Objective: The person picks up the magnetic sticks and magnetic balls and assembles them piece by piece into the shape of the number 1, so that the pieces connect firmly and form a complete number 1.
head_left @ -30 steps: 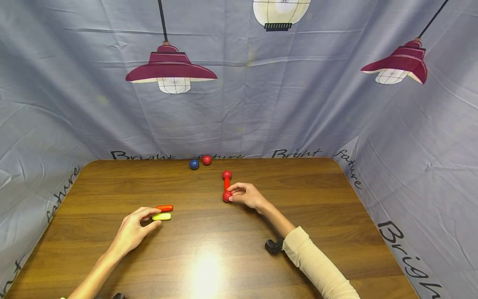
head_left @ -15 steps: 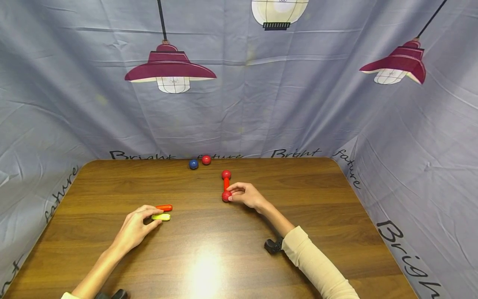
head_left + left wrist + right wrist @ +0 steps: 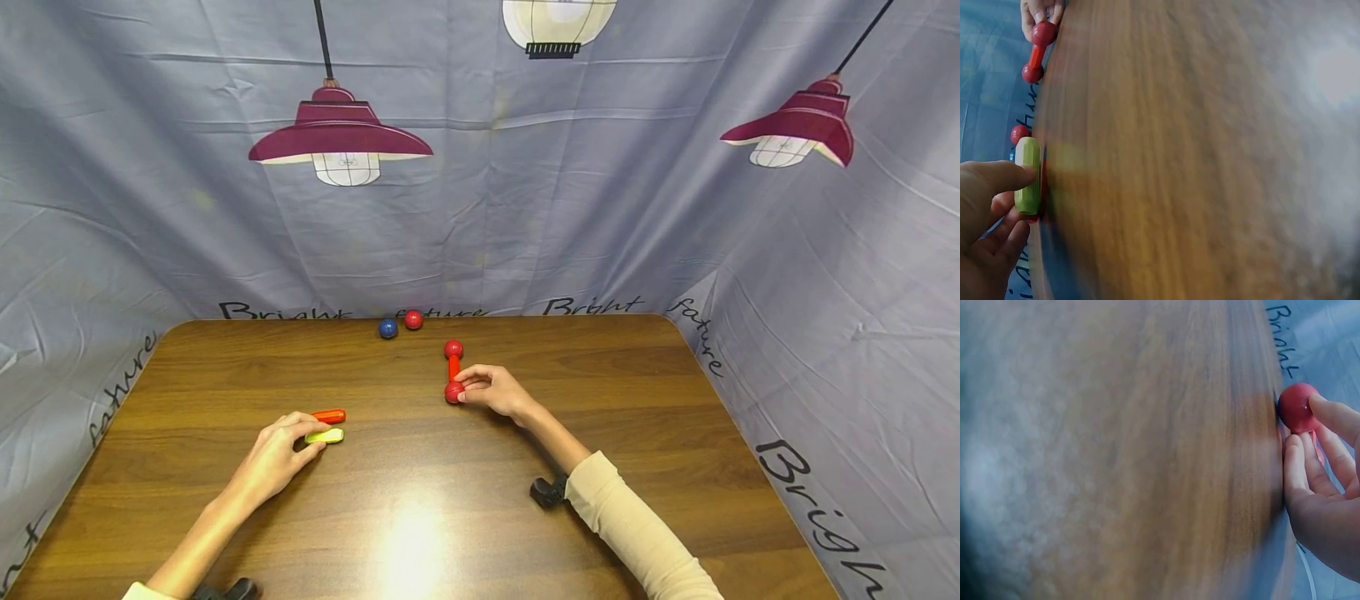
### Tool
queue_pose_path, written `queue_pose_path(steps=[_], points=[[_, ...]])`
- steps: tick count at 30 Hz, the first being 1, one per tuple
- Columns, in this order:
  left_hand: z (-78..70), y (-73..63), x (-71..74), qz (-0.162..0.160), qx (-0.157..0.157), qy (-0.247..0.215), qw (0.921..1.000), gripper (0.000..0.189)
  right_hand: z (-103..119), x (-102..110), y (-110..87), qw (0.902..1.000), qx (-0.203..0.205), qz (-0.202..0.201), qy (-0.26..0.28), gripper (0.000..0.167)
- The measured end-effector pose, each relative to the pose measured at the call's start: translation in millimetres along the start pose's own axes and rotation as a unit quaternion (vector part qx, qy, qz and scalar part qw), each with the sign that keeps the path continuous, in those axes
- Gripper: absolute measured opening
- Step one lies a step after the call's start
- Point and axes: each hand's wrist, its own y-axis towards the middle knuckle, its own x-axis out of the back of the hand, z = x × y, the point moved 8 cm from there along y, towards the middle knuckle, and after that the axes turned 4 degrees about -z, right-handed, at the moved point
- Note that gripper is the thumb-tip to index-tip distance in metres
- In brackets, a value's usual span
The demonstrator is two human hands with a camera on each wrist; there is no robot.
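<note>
Yellow-green rod (image 3: 326, 436) at two o'clock: left hand (image 3: 277, 454) pinches it; right hand (image 3: 498, 392) pinches red ball (image 3: 452, 392) at nine o'clock.

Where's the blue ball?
In the head view, the blue ball sits near the far edge of the table, just left of a red ball.

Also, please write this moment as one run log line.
left hand: pinches yellow bar beside red bar; right hand: grips red dumbbell by near ball; blue ball, red ball: farthest back
</note>
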Motion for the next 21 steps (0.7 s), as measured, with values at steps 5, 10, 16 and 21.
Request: queue_pose_path(steps=[5, 10, 16, 21], points=[[-8.1, 5.2, -1.7, -0.012, 0.008, -0.022, 0.9997, 0.026, -1, 0, 0.6, 1.0, 0.0, 0.004, 0.004, 0.032], [-20.3, 12.9, -11.3, -0.006, 0.028, -0.081, 0.9963, 0.025, -1, 0, 1.3, 1.0, -0.002, 0.007, 0.006, 0.033], [-30.3, 21.8, -33.8, 0.033, 0.107, -0.171, 0.9788, 0.023, 0, 2, 0.4, 1.0, -0.002, 0.005, 0.008, 0.032], [-37.3, 25.7, -51.1, 0.061, 0.166, -0.205, 0.9626, 0.022, -2, 1, 1.1, 1.0, -0.003, 0.003, 0.005, 0.032]])
